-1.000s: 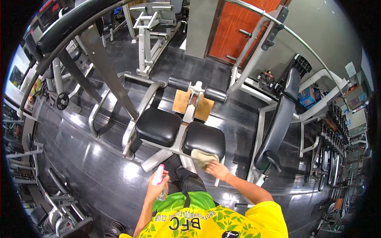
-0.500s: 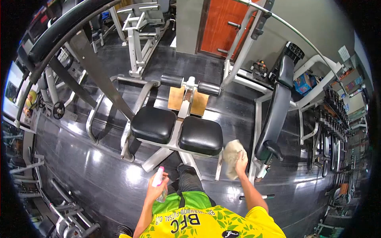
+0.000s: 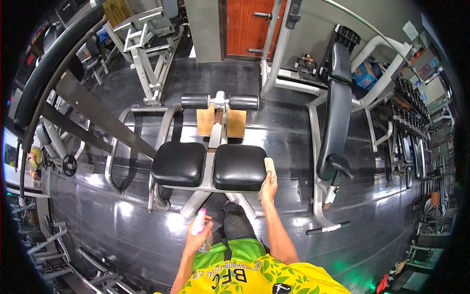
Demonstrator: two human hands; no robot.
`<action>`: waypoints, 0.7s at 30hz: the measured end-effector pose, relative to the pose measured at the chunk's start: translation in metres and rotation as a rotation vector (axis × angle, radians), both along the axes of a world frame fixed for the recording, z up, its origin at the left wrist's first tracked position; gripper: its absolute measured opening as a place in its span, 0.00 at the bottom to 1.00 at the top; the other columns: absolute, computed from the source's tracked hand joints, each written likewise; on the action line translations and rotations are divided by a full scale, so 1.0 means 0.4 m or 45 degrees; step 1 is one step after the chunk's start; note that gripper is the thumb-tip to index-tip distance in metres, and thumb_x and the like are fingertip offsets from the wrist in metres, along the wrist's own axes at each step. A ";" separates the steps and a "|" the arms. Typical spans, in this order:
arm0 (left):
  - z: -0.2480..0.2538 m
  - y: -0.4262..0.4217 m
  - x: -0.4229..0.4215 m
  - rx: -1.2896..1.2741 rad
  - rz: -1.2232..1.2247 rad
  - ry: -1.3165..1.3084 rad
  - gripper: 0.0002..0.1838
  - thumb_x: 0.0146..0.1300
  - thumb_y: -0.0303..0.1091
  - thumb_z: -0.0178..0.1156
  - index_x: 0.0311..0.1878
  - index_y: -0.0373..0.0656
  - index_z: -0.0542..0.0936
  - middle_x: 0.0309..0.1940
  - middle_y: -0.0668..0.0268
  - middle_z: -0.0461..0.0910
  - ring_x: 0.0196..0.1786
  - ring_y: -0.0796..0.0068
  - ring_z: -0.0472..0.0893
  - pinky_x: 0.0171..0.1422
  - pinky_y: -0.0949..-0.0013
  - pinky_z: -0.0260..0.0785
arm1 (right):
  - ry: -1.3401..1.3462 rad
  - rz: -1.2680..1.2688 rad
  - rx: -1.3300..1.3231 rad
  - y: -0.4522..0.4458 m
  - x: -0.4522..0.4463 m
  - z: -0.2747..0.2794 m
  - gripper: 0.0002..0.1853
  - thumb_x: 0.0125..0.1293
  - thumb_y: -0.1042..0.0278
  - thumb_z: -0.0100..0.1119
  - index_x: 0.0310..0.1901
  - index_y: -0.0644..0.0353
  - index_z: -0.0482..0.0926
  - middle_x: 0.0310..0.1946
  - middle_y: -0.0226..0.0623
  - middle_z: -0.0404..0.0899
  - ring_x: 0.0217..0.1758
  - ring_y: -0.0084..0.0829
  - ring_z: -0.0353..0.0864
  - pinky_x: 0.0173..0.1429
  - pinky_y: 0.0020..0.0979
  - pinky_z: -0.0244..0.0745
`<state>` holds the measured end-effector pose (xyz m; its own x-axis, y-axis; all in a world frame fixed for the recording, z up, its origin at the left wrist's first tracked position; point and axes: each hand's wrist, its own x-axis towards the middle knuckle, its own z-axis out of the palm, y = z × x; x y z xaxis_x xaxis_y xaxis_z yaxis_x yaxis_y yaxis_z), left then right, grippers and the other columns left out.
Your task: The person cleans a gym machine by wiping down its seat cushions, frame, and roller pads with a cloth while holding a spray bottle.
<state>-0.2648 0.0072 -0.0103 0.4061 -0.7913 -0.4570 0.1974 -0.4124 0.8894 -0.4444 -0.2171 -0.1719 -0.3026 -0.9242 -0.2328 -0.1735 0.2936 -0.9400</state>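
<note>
Gym rm, dark shiny floor (image 3: 132, 235), grey wall (image 3: 313, 39) & reddish door (image 3: 241, 29) at the back. Mid-view: a machine w/ two blk pads side by side on a grey metal frame (image 3: 209, 169), i.e. L seat pad (image 3: 178, 164) & R seat pad (image 3: 240, 166), narrow gap b/w them w/ a frame bar in it. Beyond the pads, two blk rollers (image 3: 244, 102) on a crosspiece, tan board (image 3: 237, 125) showing below.

R hand (image 3: 268, 190) is at the R seat pad's outer edge, fingers closed on a folded pale cloth (image 3: 270, 168); cloth sticks out past the fingers along that edge. Looks right by the pad's side; can't tell how firmly it touches, if at all. L hand (image 3: 197, 238) is nr the body, wrapped round the neck of a spray btl (image 3: 199, 224): white-&-pink head up top, clear body below, partly hidden. Btl is apart from the pads.

Yellow shirt (image 3: 293, 274) w/ leaf print & "BFC" lettering at bottom of view; dark trousers (image 3: 237, 223) just above.

Off to R: long padded backrest (image 3: 336, 122) on its own frame, blue box (image 3: 364, 76) nr it, dumbbells (image 3: 410, 122) in rows further R, paper sheet (image 3: 410, 30) on wall. Off to L: thick blk padded bar (image 3: 56, 54), small wt plate (image 3: 69, 165) lower down; another grey machine (image 3: 149, 63) further back.
</note>
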 end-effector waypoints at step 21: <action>0.087 -0.185 0.106 0.126 -0.117 -0.016 0.10 0.60 0.25 0.61 0.44 0.35 0.76 0.26 0.67 0.78 0.24 0.83 0.77 0.27 0.77 0.69 | -0.095 0.638 0.844 -0.473 0.061 -0.224 0.18 0.67 0.61 0.51 0.54 0.62 0.75 0.51 0.37 0.79 0.56 0.33 0.75 0.59 0.32 0.67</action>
<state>-0.2225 -0.0669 0.0243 0.3403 -0.7767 -0.5301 0.1440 -0.5140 0.8456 -0.4200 -0.4064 -0.2613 0.1457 -0.6095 -0.7793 -0.3754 0.6947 -0.6136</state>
